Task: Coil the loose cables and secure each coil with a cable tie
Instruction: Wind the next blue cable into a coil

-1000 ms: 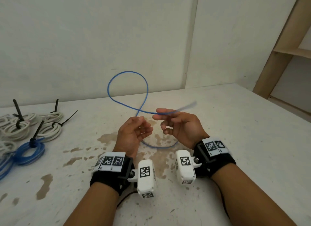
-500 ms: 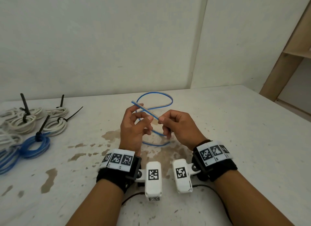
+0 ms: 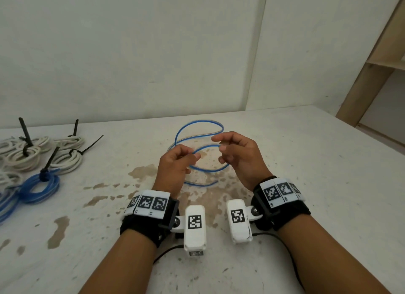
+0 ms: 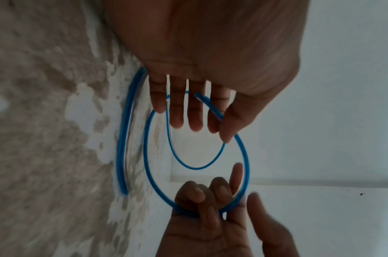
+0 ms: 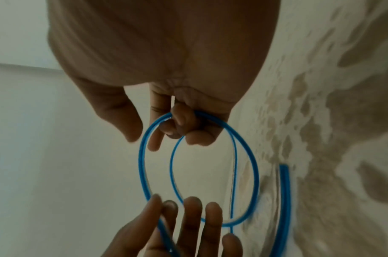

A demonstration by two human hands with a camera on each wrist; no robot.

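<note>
Blue cable [image 3: 198, 138] loops pinched by left hand [image 3: 175, 168], hooked in right hand [image 3: 238, 155].

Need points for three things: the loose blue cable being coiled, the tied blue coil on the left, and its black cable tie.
loose thin blue cable [image 3: 198, 125]: head view, far arc of the top loop.
tied blue cable coil [image 3: 40, 189]: head view, near side of the bundle.
black plastic cable tie [image 3: 50, 159]: head view, upright tail above the blue coil.

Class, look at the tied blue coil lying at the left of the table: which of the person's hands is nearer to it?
Left. The left hand is above the table's middle, closer to the tied blue coil. The right hand lies beyond the left, farther from it. Neither touches it.
</note>
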